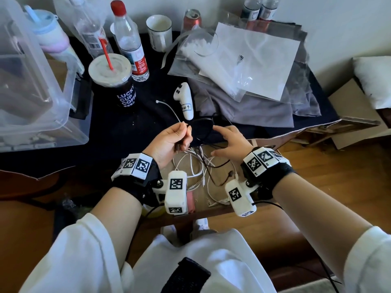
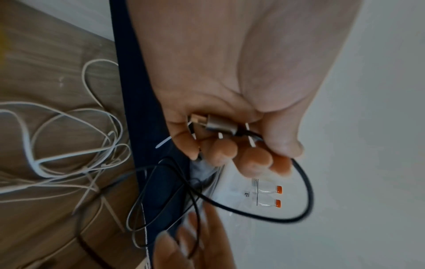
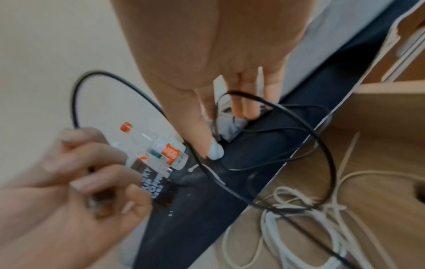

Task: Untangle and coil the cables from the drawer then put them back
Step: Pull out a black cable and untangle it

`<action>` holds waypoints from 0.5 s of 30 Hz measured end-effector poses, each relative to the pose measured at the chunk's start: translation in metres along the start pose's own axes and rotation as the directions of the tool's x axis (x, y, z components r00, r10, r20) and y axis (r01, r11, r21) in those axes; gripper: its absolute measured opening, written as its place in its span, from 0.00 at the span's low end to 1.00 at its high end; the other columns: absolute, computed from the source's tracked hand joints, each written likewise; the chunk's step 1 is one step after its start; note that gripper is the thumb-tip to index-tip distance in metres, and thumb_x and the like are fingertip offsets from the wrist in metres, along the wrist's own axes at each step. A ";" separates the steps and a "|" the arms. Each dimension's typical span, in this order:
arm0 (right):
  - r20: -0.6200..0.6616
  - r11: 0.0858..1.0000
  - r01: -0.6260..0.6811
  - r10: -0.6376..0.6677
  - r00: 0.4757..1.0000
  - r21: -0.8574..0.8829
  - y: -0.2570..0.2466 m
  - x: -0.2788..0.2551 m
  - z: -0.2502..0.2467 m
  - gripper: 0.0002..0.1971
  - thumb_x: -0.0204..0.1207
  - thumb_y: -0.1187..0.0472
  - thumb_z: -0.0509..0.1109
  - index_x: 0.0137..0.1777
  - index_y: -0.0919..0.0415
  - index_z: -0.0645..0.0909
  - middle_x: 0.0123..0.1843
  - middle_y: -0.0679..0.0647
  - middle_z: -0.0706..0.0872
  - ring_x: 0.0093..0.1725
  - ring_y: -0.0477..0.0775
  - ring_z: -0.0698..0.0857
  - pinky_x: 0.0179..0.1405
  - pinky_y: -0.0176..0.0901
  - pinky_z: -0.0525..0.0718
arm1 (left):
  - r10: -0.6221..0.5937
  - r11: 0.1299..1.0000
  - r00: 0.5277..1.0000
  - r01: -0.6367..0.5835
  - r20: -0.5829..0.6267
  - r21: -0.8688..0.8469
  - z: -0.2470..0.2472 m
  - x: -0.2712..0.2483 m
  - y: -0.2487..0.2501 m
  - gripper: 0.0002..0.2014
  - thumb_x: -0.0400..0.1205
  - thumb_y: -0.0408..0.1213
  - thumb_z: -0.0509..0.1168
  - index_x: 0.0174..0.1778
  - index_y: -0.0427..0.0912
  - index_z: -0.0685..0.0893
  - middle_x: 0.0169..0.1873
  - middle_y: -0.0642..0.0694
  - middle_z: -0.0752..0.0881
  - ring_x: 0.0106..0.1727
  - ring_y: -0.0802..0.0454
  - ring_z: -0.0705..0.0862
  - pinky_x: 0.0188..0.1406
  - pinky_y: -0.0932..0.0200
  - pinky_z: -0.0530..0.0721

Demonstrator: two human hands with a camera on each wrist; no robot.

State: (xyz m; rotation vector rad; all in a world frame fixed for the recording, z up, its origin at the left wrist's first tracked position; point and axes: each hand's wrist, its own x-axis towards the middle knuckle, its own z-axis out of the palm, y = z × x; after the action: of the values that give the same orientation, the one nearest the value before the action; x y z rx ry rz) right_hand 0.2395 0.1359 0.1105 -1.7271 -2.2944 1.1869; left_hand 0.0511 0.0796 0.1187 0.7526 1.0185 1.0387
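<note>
My left hand (image 1: 179, 136) grips a black cable (image 2: 311, 191) near its metal plug (image 2: 218, 124), together with a thin white cable (image 1: 169, 108) whose free end points up and to the left. The black cable hangs in loose loops between both hands. My right hand (image 1: 228, 140) has straight fingers (image 3: 243, 102) reaching in among those loops (image 3: 73, 103), without gripping. Below the hands the wooden drawer (image 1: 182, 158) stands open and holds a tangle of white cables (image 1: 194, 174); a black strand trails down into it.
On the dark cloth behind the hands are a white controller (image 1: 185, 100), a lidded coffee cup with a red straw (image 1: 114, 81), water bottles (image 1: 131, 39), a mug (image 1: 158, 30), plastic bags on grey fabric (image 1: 243, 60) and a clear storage box (image 1: 31, 81) at the left.
</note>
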 end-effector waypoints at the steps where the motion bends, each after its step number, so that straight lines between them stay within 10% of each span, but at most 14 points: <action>1: 0.016 0.998 0.055 -0.055 0.998 -0.022 -0.003 0.000 0.000 0.40 0.67 0.59 0.77 0.78 0.47 0.64 0.73 0.55 0.67 0.73 0.56 0.68 0.75 0.53 0.67 | -0.001 1.000 1.000 0.001 -0.001 0.005 0.000 -0.001 0.001 0.15 0.87 0.39 0.49 0.35 0.42 0.71 0.21 0.52 0.73 0.24 0.58 0.69 0.35 0.62 0.63; 7: 0.052 0.951 0.220 -0.236 0.970 0.219 -0.018 0.005 0.007 0.06 0.78 0.63 0.66 0.53 0.58 0.82 0.59 0.57 0.86 0.56 0.48 0.84 0.64 0.50 0.79 | 0.035 0.999 0.999 -0.035 -0.015 0.006 -0.004 -0.001 0.006 0.14 0.88 0.37 0.48 0.39 0.41 0.74 0.22 0.52 0.75 0.25 0.58 0.70 0.33 0.65 0.68; 15: -0.181 0.840 0.221 -0.149 0.972 0.496 -0.031 0.007 0.002 0.11 0.82 0.64 0.59 0.38 0.52 0.71 0.17 0.48 0.77 0.25 0.56 0.84 0.40 0.51 0.81 | 0.031 0.999 0.984 -0.038 -0.175 -0.035 -0.004 0.007 0.011 0.13 0.87 0.38 0.54 0.35 0.43 0.73 0.28 0.53 0.71 0.25 0.61 0.69 0.35 0.65 0.73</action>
State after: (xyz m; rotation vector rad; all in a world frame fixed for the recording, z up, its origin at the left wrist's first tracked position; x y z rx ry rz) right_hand 0.2112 0.1379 0.1244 -1.3108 -1.7881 1.4221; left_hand 0.0449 0.0897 0.1247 0.6590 1.1351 1.1664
